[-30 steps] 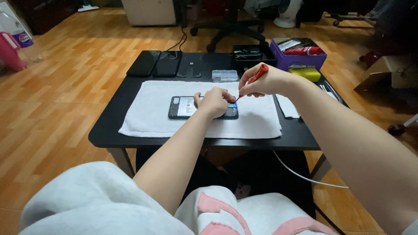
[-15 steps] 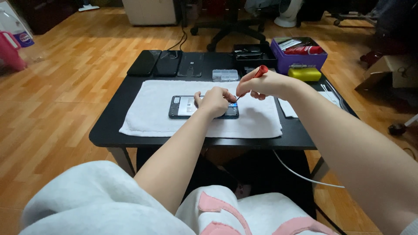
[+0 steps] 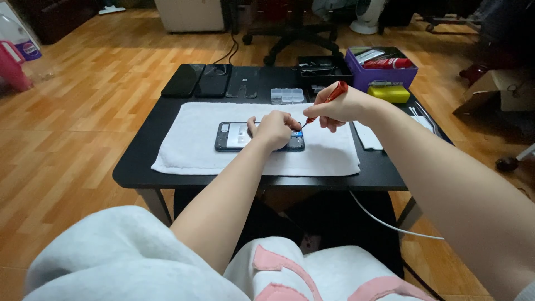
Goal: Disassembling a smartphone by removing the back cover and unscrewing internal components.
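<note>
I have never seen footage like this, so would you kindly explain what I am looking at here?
This is one view from a camera worn on a person's head, looking down at their own bare hands; no machine is involved. A low black table carries a white towel with an opened dark smartphone on it. The left hand rests on the phone. The right hand holds a slim red-handled screwdriver, its tip pointing down at the phone. Behind lie dark phone parts, a clear small-parts box and a purple bin.
</note>
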